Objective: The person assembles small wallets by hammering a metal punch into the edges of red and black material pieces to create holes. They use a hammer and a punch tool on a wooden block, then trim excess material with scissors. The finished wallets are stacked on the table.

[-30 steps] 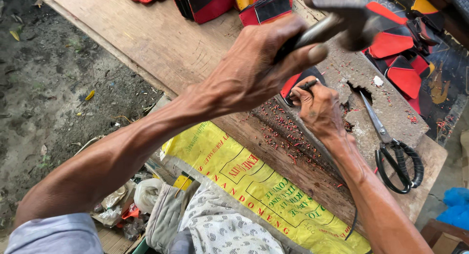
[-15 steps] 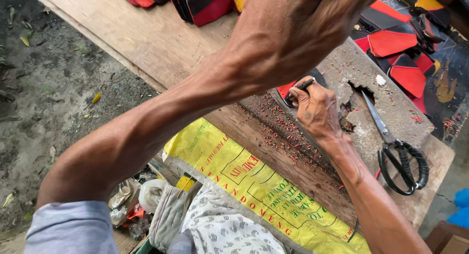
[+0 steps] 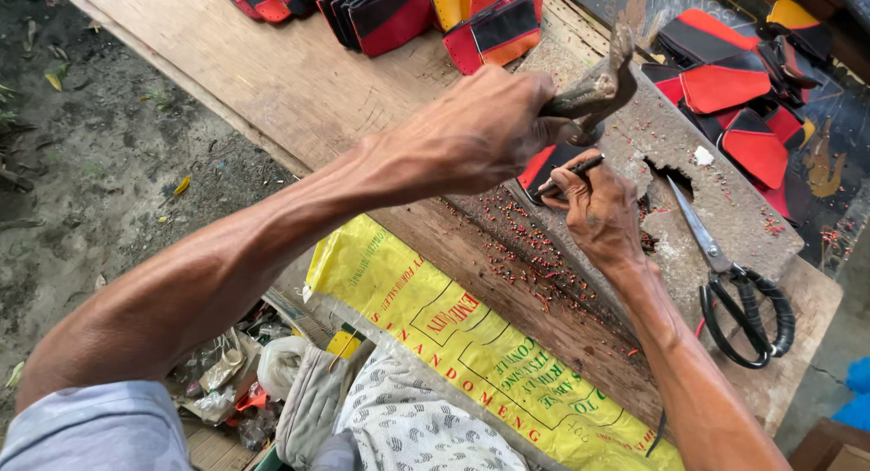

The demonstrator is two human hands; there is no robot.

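— Gripping that hammer point(image 3: 603, 88) tight, is the left hand point(image 3: 471, 131)?
— Yes, fist closed round its handle, raised just above the red-and-black piece point(image 3: 546, 165). The right hand point(image 3: 598, 213) pinches a thin punch point(image 3: 573, 171) onto that piece; scissors point(image 3: 736, 281) lie off to its right

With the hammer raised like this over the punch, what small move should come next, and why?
Probably a short downward strike. The left hand holds the hammer lifted just above the thin punch, which the right hand pinches upright on the red-and-black piece lying on the block. Small red punchings scattered nearby suggest punching in progress, so bring the head down on the punch top.
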